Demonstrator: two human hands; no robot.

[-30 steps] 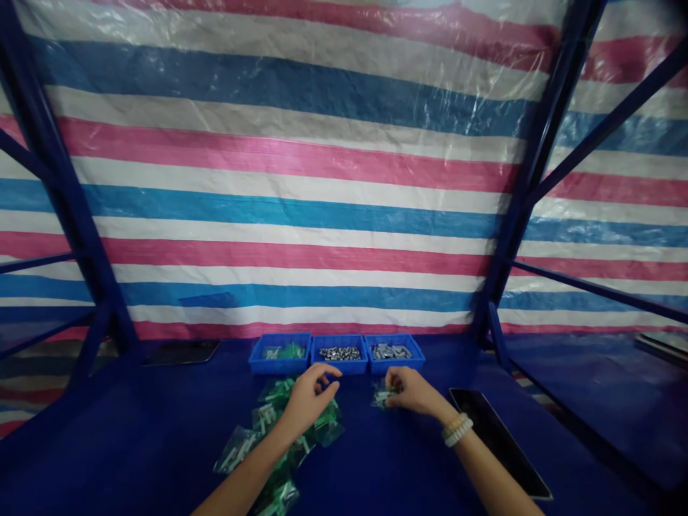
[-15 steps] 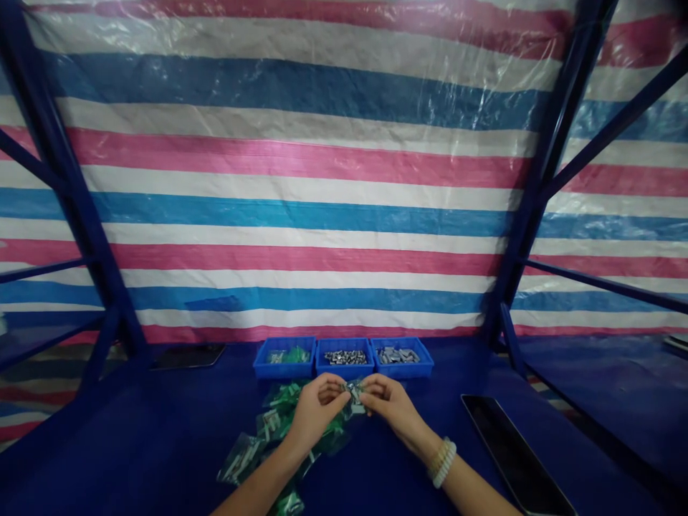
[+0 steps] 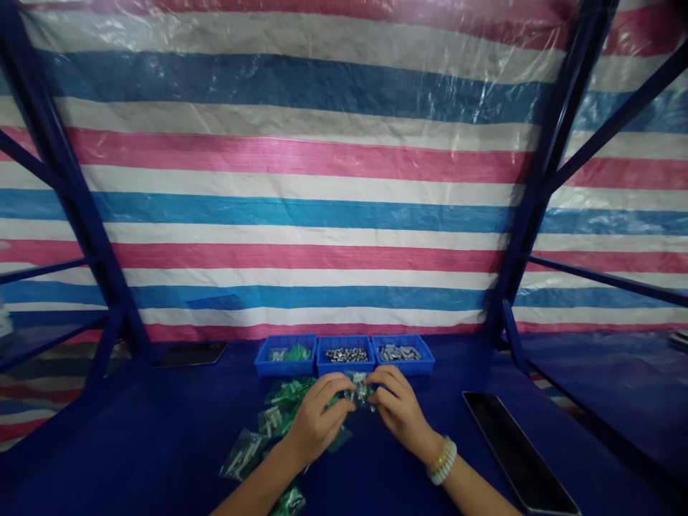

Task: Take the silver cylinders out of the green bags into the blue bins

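Between my two hands a small clear plastic bag (image 3: 359, 390) with shiny metal parts inside is pinched above the blue table. My left hand (image 3: 318, 416) grips the bag's left edge with thumb and fingers. The opposite edge is in the bent fingers of my right hand (image 3: 398, 408), which has a beaded bracelet (image 3: 442, 461) at its wrist. Beneath and left of my left hand lies a loose pile of green and clear bags (image 3: 287, 398); my forearm hides part of it. One clear bag of long pale pieces (image 3: 244, 453) lies at the pile's lower left.
Three blue bins stand in a row: a left bin (image 3: 284, 368) with green and clear packets, a middle bin (image 3: 344, 367) of shiny metal parts, a right bin (image 3: 403, 367) of flat grey pieces. A black phone-like slab (image 3: 519, 451) lies right, another dark slab (image 3: 192, 354) back left. Blue posts (image 3: 529, 208) flank the table.
The fingers of both hands have shifted their hold on the small bag, which now lies flatter and more spread between them. The bins and the pile stay in place.
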